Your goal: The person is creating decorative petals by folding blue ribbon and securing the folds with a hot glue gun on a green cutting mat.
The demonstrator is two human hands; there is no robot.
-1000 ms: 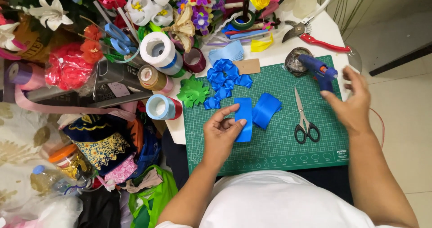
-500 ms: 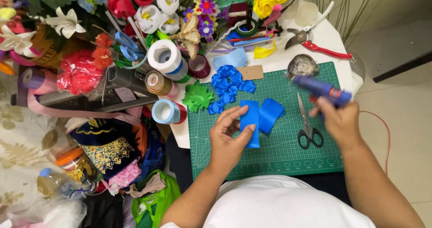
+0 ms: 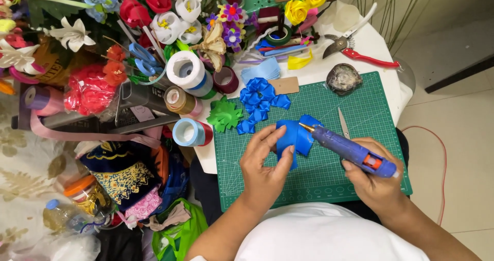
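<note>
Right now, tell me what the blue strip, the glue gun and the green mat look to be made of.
Blue strip, pinched by the left hand: probably satin ribbon; it folds softly and has a slight sheen.
Glue gun, in the right hand: likely moulded blue plastic with a brass-coloured metal nozzle and an orange trigger.
Green mat: looks like matte rubbery vinyl, flat, with a printed grid.

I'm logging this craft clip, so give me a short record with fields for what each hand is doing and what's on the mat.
left hand: pinching a folded blue ribbon piece
right hand: gripping a blue glue gun, nozzle touching the ribbon
work surface: green cutting mat
on the mat: blue ribbon bow cluster, scissors partly hidden by the glue gun
at the mat's left edge: green ribbon flower
left of the mat: tape rolls
</note>
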